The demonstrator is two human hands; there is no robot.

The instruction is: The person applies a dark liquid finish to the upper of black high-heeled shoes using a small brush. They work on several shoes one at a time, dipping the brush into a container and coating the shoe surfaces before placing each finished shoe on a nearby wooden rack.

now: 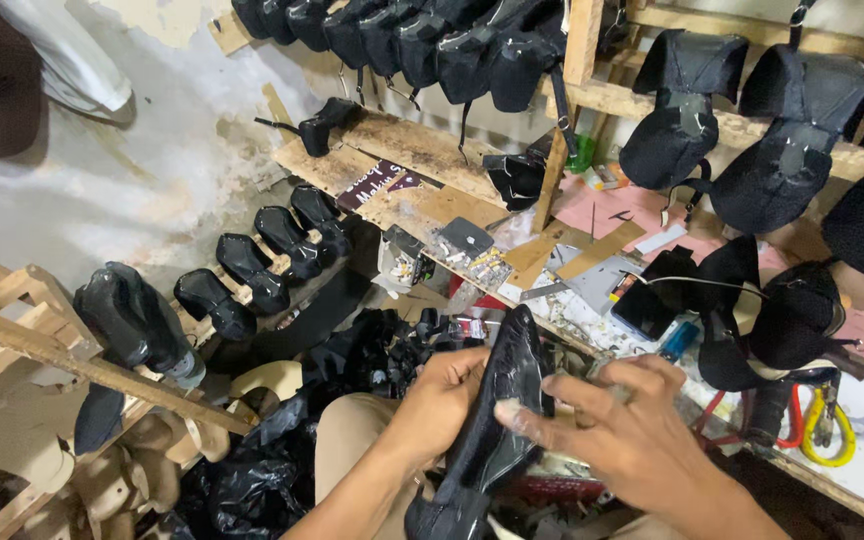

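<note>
Black glossy shoe upper on its last (497, 420): held over my lap, low centre of the head view, between both my hands. Long axis runs steeply, toe end up near the bench edge, the other end dropping down and to the left toward my knee.

Left hand (442, 400): on the left flank of the shoe, fingers curled and closed around its middle from behind; it carries the piece. Nearer of the two to the lower end.

Right hand (632, 440): on the right flank, fingers spread and slightly bent, fingertips laid against the shiny face about halfway along. It presses but does not wrap; the thumb is hidden, so I cannot tell whether anything is pinched. The toe lies up and left of this hand.

Surroundings, listed:
- cluttered wooden workbench (422, 150), just beyond the toe, strewn with scraps, small tools and a dark flat phone-like slab (642, 308);
- row of black finished shoes on pegs (262, 255), left of the bench, well apart from my hands;
- black shoe uppers hanging from wooden rails (752, 130), upper right;
- pale bare shoe lasts (122, 480) stacked in a wooden rack, lower left;
- crumpled black plastic bag (242, 480) beside my left knee;
- yellow-handled tool (827, 430) at the right bench edge.
</note>
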